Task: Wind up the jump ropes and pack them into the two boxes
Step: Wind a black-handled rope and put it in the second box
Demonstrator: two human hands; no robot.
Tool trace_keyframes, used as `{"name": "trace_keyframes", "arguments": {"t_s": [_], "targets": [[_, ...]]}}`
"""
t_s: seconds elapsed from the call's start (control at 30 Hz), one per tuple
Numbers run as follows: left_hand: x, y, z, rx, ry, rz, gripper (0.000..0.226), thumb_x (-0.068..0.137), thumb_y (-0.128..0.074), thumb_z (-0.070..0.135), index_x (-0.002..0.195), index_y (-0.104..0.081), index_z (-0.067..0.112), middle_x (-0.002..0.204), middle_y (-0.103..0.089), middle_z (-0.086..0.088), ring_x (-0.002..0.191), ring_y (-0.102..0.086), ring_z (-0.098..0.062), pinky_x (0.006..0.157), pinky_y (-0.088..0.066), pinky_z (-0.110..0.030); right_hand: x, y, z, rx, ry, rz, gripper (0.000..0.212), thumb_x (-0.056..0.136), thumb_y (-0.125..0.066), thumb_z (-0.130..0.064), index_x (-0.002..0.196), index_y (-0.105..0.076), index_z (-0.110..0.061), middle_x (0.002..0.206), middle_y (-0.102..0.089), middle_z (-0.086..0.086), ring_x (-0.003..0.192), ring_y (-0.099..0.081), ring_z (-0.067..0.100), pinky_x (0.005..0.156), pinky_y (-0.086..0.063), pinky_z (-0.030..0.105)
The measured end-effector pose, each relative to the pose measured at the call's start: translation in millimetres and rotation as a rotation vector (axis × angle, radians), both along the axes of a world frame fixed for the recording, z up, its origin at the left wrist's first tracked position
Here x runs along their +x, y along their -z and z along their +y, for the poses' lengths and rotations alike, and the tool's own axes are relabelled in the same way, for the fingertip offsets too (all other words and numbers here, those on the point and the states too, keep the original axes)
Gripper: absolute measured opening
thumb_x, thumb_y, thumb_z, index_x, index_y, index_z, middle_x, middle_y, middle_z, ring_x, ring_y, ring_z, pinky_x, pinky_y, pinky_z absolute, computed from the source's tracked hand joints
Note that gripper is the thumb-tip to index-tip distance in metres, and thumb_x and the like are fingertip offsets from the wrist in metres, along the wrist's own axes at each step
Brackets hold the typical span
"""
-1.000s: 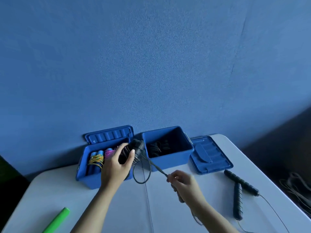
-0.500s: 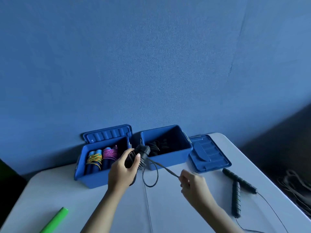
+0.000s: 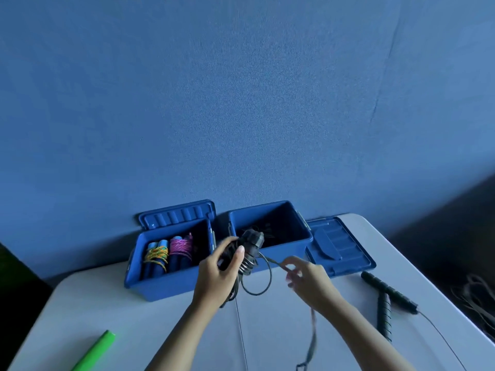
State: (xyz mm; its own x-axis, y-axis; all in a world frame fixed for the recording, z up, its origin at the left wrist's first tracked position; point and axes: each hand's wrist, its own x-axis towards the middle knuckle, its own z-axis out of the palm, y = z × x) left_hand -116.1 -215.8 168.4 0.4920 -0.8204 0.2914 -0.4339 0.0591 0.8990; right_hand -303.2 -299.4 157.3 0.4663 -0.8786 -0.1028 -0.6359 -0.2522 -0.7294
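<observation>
My left hand [image 3: 218, 274] grips the two black handles of a jump rope [image 3: 250, 243], with cord coils wound around them, just in front of the right blue box [image 3: 284, 246]. My right hand [image 3: 308, 274] pinches the same rope's cord [image 3: 270, 261], which loops between the hands and trails down toward me. The right box holds a dark wound rope. The left blue box [image 3: 163, 282] holds wound ropes with blue handles, one with a yellow cord [image 3: 156, 255] and one with a pink cord [image 3: 182, 246].
A second black jump rope [image 3: 385, 295] lies unwound on the white table [image 3: 134, 317] at the right, its cord running off the front edge. One box lid [image 3: 340, 247] lies flat beside the right box; another lid [image 3: 178, 214] leans behind the left box. A green handle [image 3: 96, 352] lies front left.
My left hand with the handles has shifted right, from over the left box to in front of the right box. My right hand has moved up and right, drawing the cord around.
</observation>
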Motion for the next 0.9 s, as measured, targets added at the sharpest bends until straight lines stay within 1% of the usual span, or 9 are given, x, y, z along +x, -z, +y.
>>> {"name": "trace_keyframes", "arguments": {"t_s": [0.1, 0.2, 0.27, 0.33, 0.43, 0.53, 0.67, 0.8, 0.9], "targets": [[0, 0, 1, -0.001, 0.014, -0.003, 0.014, 0.09, -0.064, 0.023, 0.103, -0.066, 0.028, 0.059, -0.061, 0.015, 0.054, -0.055, 0.001, 0.055, -0.041, -0.011, 6, 2, -5, 0.006, -0.018, -0.037, 0.035, 0.083, -0.041, 0.01, 0.098, -0.055, -0.017, 0.1, -0.051, 0.005, 0.071, -0.068, 0.027, 0.064, -0.058, 0.04], [-1, 2, 1, 0.001, 0.004, 0.009, 0.014, 0.09, -0.064, 0.024, 0.104, -0.067, 0.027, 0.059, -0.061, 0.016, 0.053, -0.054, 0.002, 0.056, -0.041, -0.011, 10, 2, -10, -0.129, -0.121, 0.097, 0.063, 0.076, -0.04, 0.01, 0.126, -0.048, -0.028, 0.104, -0.055, 0.003, 0.09, -0.058, 0.023, 0.076, -0.048, 0.031], [-1, 3, 0, 0.008, -0.009, 0.019, 0.015, 0.09, -0.063, 0.025, 0.105, -0.067, 0.026, 0.057, -0.059, 0.017, 0.051, -0.052, 0.003, 0.054, -0.039, -0.01, 13, 4, -10, -0.154, -0.193, 0.083, 0.07, 0.081, -0.039, 0.004, 0.135, -0.042, -0.041, 0.095, -0.051, 0.001, 0.086, -0.052, 0.019, 0.074, -0.04, 0.024], [-1, 4, -1, 0.014, -0.027, 0.013, 0.015, 0.09, -0.063, 0.027, 0.105, -0.067, 0.026, 0.056, -0.058, 0.016, 0.05, -0.05, 0.002, 0.053, -0.039, -0.011, 15, 8, -9, -0.2, -0.238, 0.088, 0.057, 0.089, -0.043, -0.008, 0.132, -0.046, -0.044, 0.086, -0.047, -0.001, 0.077, -0.048, 0.016, 0.068, -0.037, 0.023], [0, 9, -2, 0.012, -0.083, -0.033, 0.015, 0.089, -0.063, 0.035, 0.103, -0.067, 0.031, 0.057, -0.056, 0.011, 0.051, -0.049, -0.004, 0.054, -0.042, -0.019, 16, 10, -9, -0.318, -0.257, 0.113, 0.034, 0.093, -0.052, -0.025, 0.122, -0.058, -0.041, 0.08, -0.048, -0.007, 0.073, -0.049, 0.016, 0.069, -0.041, 0.029], [3, 16, -2, 0.03, -0.127, -0.063, 0.016, 0.087, -0.064, 0.044, 0.101, -0.065, 0.036, 0.061, -0.06, 0.006, 0.054, -0.054, -0.009, 0.058, -0.047, -0.026, 18, 10, -8, -0.385, -0.229, 0.076, 0.025, 0.093, -0.054, -0.022, 0.112, -0.066, -0.033, 0.089, -0.054, -0.004, 0.08, -0.059, 0.022, 0.069, -0.047, 0.034], [1, 17, -2, 0.057, -0.2, -0.068, 0.02, 0.086, -0.065, 0.042, 0.104, -0.066, 0.034, 0.063, -0.065, 0.011, 0.062, -0.061, -0.002, 0.058, -0.046, -0.017, 21, 13, -4, -0.446, -0.22, -0.066, 0.017, 0.092, -0.051, -0.01, 0.095, -0.067, -0.016, 0.106, -0.053, 0.001, 0.075, -0.06, 0.029, 0.067, -0.051, 0.039], [18, 22, -6, 0.078, -0.279, -0.088, 0.031, 0.084, -0.062, 0.052, 0.11, -0.065, 0.035, 0.088, -0.072, 0.01, 0.087, -0.066, -0.009, 0.075, -0.054, -0.029, 18, 15, 5, -0.394, -0.302, -0.172, 0.014, 0.092, -0.044, -0.012, 0.09, -0.057, -0.014, 0.092, -0.053, -0.001, 0.075, -0.055, 0.018, 0.069, -0.048, 0.03], [36, 26, -5, 0.105, -0.323, -0.144, 0.036, 0.082, -0.059, 0.06, 0.109, -0.064, 0.036, 0.09, -0.072, 0.01, 0.088, -0.066, -0.012, 0.074, -0.054, -0.031, 5, 12, 11, -0.291, -0.335, -0.215, 0.013, 0.086, -0.047, -0.014, 0.075, -0.053, -0.012, 0.082, -0.054, 0.002, 0.075, -0.052, 0.016, 0.07, -0.045, 0.028]]}}
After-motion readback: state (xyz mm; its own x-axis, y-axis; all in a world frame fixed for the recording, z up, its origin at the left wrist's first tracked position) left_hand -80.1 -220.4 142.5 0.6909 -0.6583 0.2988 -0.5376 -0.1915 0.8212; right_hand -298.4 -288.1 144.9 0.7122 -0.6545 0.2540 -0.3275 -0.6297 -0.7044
